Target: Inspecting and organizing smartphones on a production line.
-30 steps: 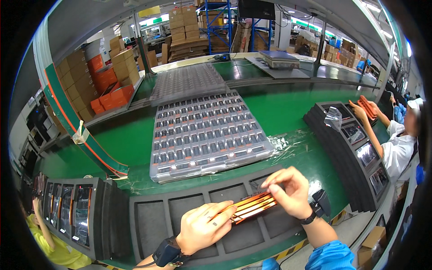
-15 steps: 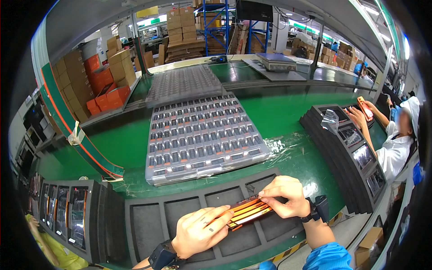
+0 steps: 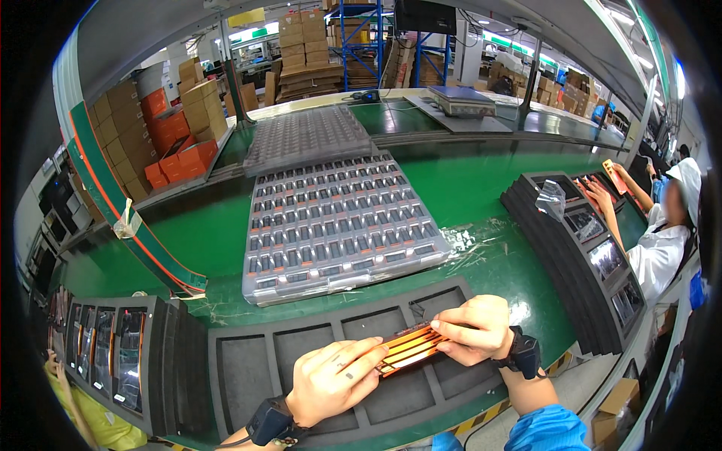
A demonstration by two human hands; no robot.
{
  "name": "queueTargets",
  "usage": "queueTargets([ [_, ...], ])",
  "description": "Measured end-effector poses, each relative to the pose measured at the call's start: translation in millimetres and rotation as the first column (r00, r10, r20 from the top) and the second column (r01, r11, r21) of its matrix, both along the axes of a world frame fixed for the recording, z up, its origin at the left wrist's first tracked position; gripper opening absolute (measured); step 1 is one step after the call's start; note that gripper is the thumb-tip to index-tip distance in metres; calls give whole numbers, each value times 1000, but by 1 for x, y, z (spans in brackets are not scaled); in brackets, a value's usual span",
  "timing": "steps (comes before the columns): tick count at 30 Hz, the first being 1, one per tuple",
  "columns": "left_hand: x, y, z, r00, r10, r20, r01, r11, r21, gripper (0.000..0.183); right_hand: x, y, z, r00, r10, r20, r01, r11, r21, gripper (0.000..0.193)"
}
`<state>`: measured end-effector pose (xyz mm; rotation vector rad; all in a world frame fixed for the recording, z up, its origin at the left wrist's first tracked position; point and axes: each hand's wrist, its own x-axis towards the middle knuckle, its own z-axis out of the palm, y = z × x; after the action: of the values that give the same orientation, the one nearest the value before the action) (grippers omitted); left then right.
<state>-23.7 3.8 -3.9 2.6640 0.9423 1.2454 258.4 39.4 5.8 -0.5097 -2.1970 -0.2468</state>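
My left hand [image 3: 331, 381] and my right hand [image 3: 475, 328] hold a flat orange-and-black striped piece [image 3: 410, 352] between them, fingers pinched on its two ends. Its exact kind cannot be made out. The piece is tilted and hangs above a dark grey foam tray [image 3: 244, 376] with several compartments. Inside one compartment, close to my right hand, lies a small dark strand [image 3: 416, 309]. Beyond the foam tray, a clear plastic tray [image 3: 350, 283] carries rows of small dark parts with orange bits.
Another plastic tray [image 3: 308, 135] overlaps its far end. Stacked foam trays stand at right [image 3: 526, 252] and at left [image 3: 158, 353], with dark glossy panels. A co-worker [image 3: 654, 255] at right handles an orange piece; a yellow-sleeved person [image 3: 90, 421] is at lower left. A green post [image 3: 124, 225] rises at left.
The striped piece has tipped slightly, and my right hand has shifted a little down and left along it. At right, the co-worker's orange piece has moved.
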Motion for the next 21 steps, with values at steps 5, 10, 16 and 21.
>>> queueTargets([
  [5, 0, 0, 0, 1000, 4, 5, -4, 1000, -1, 35, 1, -2, -2, 999, -31, 16, 30, 997, 70, 21],
  [10, -1, -1, -1, 1000, 7, 0, -7, 1000, 6, 35, -4, 5, -6, 981, 31, -190, -89, 949, -302, 15],
  [16, 0, -1, 0, 1000, 6, 5, -6, 1000, 5, 35, -6, 5, -14, 939, 55, -339, -297, 627, -720, 16],
  [21, -1, -1, 0, 1000, 5, 1, -5, 1000, 0, 34, -9, 6, -15, 926, -13, -378, -335, 438, -835, 18],
])
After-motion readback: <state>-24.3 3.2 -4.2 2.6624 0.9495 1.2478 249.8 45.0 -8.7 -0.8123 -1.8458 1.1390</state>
